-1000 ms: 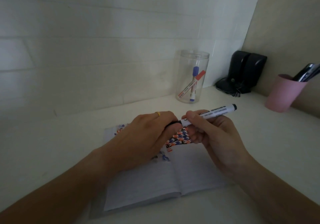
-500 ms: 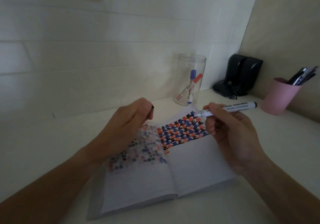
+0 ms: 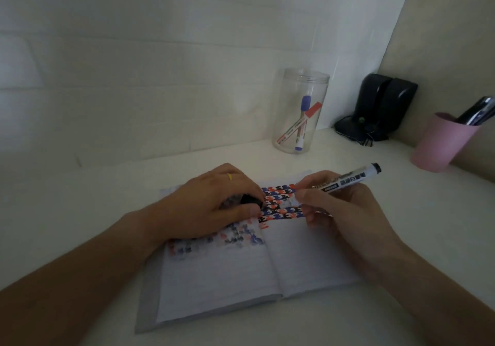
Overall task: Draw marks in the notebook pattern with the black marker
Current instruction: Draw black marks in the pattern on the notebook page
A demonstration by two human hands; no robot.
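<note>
An open lined notebook (image 3: 308,260) lies on the white desk in front of me. Its right page carries a block of blue, orange and black marks (image 3: 278,203) along the top; the left page shows fainter marks. My right hand (image 3: 340,211) holds the black marker (image 3: 345,181) in a writing grip, tip down on the pattern, butt end pointing up and right. My left hand (image 3: 211,209) rests on the left page beside the spine, with the black marker cap (image 3: 63,199) pinched under its fingers. A yellow ring sits on one finger.
A clear plastic jar (image 3: 301,110) with a blue and a red marker stands at the back by the wall. A black device with cables (image 3: 380,107) fills the corner. A pink cup (image 3: 442,144) of pens stands at the far right.
My left hand came down from above the desk onto the left page. My right hand lowered the marker tip onto the pattern. One second ago both hands were together at the cap.
</note>
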